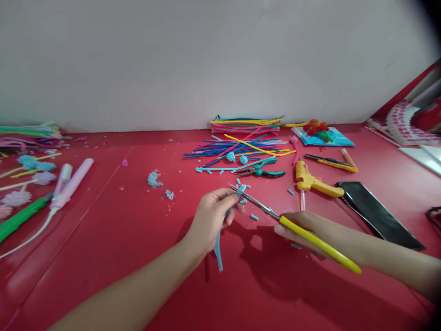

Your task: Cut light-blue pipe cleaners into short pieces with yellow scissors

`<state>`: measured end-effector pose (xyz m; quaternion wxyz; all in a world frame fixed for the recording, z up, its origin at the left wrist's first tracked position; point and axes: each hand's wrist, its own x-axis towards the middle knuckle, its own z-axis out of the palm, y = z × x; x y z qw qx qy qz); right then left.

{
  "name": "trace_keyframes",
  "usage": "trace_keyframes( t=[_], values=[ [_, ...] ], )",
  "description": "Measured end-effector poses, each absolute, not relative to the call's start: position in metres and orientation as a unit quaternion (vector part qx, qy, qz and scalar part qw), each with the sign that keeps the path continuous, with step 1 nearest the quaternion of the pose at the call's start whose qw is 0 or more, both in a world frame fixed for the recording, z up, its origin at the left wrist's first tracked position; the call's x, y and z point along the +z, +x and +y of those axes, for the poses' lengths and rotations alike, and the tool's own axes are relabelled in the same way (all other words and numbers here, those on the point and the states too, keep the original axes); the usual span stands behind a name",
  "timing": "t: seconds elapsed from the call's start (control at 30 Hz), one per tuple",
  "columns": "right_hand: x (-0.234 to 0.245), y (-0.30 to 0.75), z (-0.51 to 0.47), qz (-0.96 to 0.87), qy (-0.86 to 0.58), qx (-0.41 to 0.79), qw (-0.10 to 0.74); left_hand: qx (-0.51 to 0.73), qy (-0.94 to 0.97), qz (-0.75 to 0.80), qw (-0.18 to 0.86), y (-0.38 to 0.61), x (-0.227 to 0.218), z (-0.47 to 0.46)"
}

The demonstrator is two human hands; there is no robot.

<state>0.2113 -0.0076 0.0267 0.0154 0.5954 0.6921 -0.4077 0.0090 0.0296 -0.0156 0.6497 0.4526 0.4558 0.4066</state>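
Note:
My left hand (pixel 213 214) pinches light blue pipe cleaners (pixel 218 253), whose tails hang below the palm while a short end sticks out past the fingertips. In my right hand (pixel 310 230) is a pair of scissors (pixel 317 243) with yellow handles. Its metal blades point up and left and meet the blue end at my left fingertips. Short blue cut pieces (pixel 254 217) lie scattered on the red table around the blades. Two fluffy blue balls (pixel 230 156) rest farther back, beside teal-handled pliers (pixel 258 171).
Behind lie loose pipe cleaners (pixel 241 147) and a bundle (pixel 246 125). To the right are a yellow glue gun (pixel 315 181), a utility knife (pixel 330 162) and a black phone (pixel 379 214). A pink hair straightener (pixel 74 184) with a cord lies left, near blue fluff (pixel 154 179).

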Motion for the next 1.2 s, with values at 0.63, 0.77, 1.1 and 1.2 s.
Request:
trace_keyframes(
  t=[0.63, 0.77, 1.1, 1.2],
  values=[
    [0.018, 0.212, -0.007, 0.676, 0.582, -0.451, 0.020, 0.400, 0.432, 0.448, 0.673, 0.009, -0.023, 0.030],
    [0.029, 0.207, -0.006, 0.678, 0.575, -0.457, 0.019, 0.395, 0.404, 0.454, 0.689, 0.010, -0.025, 0.031],
    [0.012, 0.202, -0.001, 0.637, 0.596, -0.486, 0.040, 0.386, 0.368, 0.456, 0.712, 0.009, -0.034, 0.036],
    [0.011, 0.202, 0.000, 0.637, 0.602, -0.479, 0.041, 0.381, 0.370, 0.453, 0.716, 0.008, -0.035, 0.037]
  ],
)
